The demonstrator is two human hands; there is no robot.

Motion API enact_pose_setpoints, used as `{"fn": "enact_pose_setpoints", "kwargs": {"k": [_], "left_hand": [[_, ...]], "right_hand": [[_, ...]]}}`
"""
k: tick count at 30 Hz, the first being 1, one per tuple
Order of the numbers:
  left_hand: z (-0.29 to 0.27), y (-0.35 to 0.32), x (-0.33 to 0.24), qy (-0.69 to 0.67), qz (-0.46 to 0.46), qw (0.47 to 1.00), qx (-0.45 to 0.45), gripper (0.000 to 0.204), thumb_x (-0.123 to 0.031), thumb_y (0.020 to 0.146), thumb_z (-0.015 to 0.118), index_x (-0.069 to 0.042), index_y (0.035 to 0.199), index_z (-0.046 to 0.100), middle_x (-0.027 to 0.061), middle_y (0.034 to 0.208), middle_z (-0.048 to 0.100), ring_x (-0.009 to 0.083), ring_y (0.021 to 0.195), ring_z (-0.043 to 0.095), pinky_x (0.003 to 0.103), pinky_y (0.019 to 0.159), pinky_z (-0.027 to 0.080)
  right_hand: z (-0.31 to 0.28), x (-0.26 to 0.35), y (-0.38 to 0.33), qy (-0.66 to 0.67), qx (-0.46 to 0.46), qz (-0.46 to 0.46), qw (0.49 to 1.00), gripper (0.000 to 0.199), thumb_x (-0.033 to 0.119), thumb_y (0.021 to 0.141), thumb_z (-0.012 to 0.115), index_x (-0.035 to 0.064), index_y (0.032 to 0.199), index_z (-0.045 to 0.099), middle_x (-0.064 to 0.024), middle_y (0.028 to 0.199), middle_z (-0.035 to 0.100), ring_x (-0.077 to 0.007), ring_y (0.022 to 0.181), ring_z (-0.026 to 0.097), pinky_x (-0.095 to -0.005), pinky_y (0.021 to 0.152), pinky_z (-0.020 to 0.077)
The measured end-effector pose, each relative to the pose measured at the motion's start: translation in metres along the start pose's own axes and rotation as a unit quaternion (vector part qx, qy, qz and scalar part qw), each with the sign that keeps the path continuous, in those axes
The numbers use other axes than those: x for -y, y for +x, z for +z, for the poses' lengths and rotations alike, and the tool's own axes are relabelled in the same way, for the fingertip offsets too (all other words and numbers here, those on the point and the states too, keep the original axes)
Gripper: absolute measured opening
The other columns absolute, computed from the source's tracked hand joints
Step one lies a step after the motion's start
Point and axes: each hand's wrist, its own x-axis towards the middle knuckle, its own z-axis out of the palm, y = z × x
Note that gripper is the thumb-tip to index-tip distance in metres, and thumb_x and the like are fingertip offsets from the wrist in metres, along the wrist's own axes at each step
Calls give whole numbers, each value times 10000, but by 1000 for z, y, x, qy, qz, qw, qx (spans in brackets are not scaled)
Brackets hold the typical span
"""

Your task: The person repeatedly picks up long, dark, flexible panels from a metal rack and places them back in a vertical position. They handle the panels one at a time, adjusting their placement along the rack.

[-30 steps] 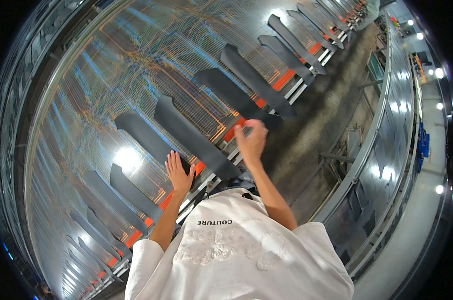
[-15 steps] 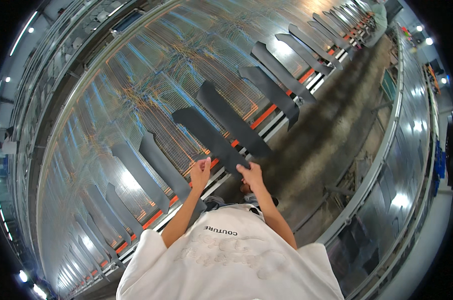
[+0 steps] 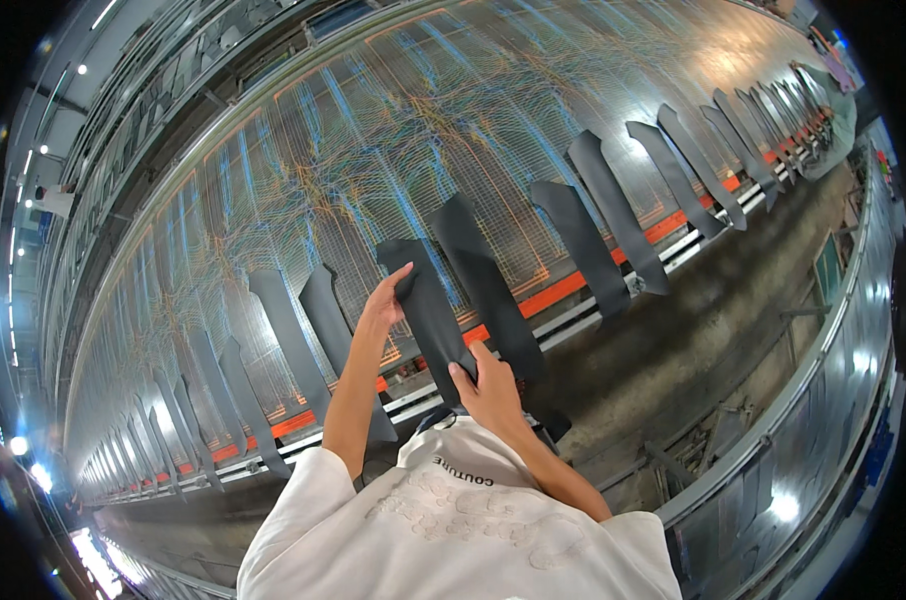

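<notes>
A long dark fabric strip (image 3: 428, 305) hangs against a tall metal frame (image 3: 303, 90) strung with many blue and orange threads. My left hand (image 3: 385, 300) grips the strip's upper left edge with the fingers curled over it. Lower down, my right hand (image 3: 486, 385) clasps the same strip near its bottom end. Both forearms rise from my white shirt (image 3: 453, 520) at the lower edge.
Several more dark strips, such as a neighbouring dark strip (image 3: 493, 290), hang in a row along the frame, left and right. An orange rail (image 3: 563, 290) runs below them. A grey concrete floor (image 3: 713, 320) lies to the right, bounded by a metal railing (image 3: 823, 340).
My head has turned left along the frame. My left hand has risen to the strip's top edge, and my right hand has dropped to the lower end of the strip.
</notes>
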Motion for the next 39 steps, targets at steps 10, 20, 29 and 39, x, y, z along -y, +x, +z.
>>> {"fn": "enact_pose_setpoints", "kwargs": {"k": [10,20,29,39], "left_hand": [[-12,64,-125,-25,158,987,-4,363,-236,900,751,-7,1173,681,111,1071,724,233,861,713,315,764,588],[-12,144,-140,373,159,855,-322,996,-550,580,931,176,1166,580,303,1163,632,358,1080,653,472,980,493],[-28,176,-106,486,281,700,-441,975,-564,611,885,134,1216,572,230,1272,600,407,1297,446,582,1090,318],[-24,175,-106,496,276,690,-449,911,-548,611,882,107,1178,601,181,1222,604,399,1261,457,576,1064,332]], "right_hand": [[1,19,51,-47,31,79,995,244,210,937,658,10,932,518,-199,650,554,-347,536,562,-408,532,426],[63,-99,83,-56,-15,188,980,309,271,899,711,-8,863,584,-123,667,594,-184,548,539,-347,541,438],[69,-120,88,-92,-27,179,979,289,245,895,699,4,844,549,-171,625,592,-289,536,614,-397,538,448],[69,-120,90,-83,-13,180,980,320,246,902,712,-22,843,547,-135,604,522,-169,476,490,-344,483,386]]}}
